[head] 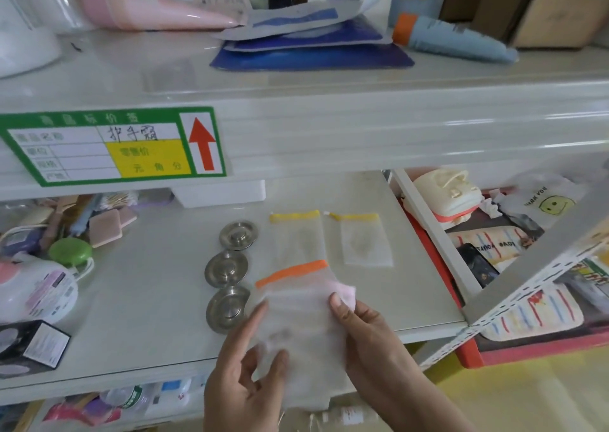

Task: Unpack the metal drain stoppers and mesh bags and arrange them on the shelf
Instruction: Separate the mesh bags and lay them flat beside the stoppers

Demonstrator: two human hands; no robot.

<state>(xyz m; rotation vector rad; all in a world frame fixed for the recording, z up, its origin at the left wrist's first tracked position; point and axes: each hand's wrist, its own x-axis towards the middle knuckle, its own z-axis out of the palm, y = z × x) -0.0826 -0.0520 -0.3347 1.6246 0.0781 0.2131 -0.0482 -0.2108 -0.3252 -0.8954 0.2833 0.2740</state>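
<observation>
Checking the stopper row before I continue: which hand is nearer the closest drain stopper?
Left. The left hand sits just below the nearest drain stopper; the right hand is farther, across the orange-trimmed mesh bag.

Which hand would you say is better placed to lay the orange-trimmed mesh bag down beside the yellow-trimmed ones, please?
Probably the right hand. It pinches the orange-trimmed mesh bag at its right edge, the side nearer the yellow-trimmed bags; the left hand holds the lower left corner, nearer the drain stoppers.

I see three round silver metal drain stoppers (227,268) on the white shelf (148,286). A white mesh bag with an orange band (293,299) overlaps one yellow-banded white mesh bag (298,234); another yellow-banded white bag (364,239) lies beside. The green-bordered price label (112,146) has a yellow panel and red arrow.
</observation>
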